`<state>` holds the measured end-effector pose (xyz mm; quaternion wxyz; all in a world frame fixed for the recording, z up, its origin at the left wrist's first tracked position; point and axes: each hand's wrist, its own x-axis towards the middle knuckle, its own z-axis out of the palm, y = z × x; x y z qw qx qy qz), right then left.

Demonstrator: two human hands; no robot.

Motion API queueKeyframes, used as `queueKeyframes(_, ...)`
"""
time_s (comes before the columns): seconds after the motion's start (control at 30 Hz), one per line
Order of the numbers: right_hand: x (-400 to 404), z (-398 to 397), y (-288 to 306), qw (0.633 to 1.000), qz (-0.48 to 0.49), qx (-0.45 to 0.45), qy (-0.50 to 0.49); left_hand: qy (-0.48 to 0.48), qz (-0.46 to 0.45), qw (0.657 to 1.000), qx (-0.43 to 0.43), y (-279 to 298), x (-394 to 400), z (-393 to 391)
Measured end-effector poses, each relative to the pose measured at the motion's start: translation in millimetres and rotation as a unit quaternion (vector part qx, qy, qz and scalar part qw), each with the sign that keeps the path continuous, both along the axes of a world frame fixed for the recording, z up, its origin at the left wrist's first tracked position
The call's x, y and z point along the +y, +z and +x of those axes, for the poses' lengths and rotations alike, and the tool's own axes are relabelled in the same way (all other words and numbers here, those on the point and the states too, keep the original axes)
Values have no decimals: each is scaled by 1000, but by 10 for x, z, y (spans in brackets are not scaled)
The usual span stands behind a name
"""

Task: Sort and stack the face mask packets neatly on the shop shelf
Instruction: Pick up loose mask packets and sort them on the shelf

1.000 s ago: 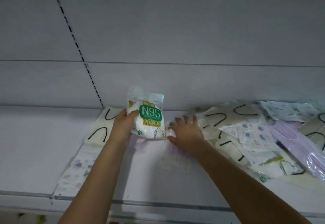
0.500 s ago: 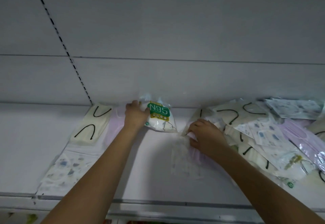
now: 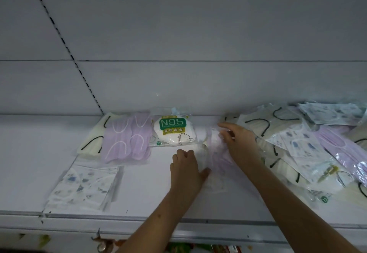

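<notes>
- White shop shelf (image 3: 151, 189) under a pale grey back panel, crossed by a dotted black seam at upper left.
- At the back, left to right: cream packet (image 3: 93, 139) with black loops, lilac packet (image 3: 127, 139) overlapping its right side, N95 packet (image 3: 172, 131) lying flat just beside that.
- Nearer the front edge, left: patterned packet (image 3: 85, 187) with small blue prints, lying flat below the lilac one.
- Middle of the shelf: clear packet of lilac masks (image 3: 216, 159), crinkled and blurred, between both hands.
- Left hand (image 3: 186, 170): palm down, thumb touching the clear packet's left edge, fingers loosely bent on the shelf; real grip impossible to tell.
- Right hand (image 3: 236, 143): fingers spread and mostly straight, pressing on the far end of the same packet, not curled round it.
- Right side: loose heap of packets (image 3: 301, 149), cream, patterned and lilac, overlapping at odd angles, reaching the frame edge.
</notes>
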<state>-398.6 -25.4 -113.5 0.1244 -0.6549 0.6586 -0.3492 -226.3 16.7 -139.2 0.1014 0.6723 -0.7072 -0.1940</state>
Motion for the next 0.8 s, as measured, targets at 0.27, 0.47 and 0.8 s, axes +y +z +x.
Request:
queueKeyframes(0.27,19,267,-117,988,9,119,100,105,-173,963,177,262,-226,694)
queueKeyframes(0.47,-260,1055,-159,947,-13,274,168,209,-99,972,-36,27,-607,1450)
queueKeyframes(0.8,-528,828,-245,972,-36,233,-6,73,-126,987,-62,-220,-548,1277)
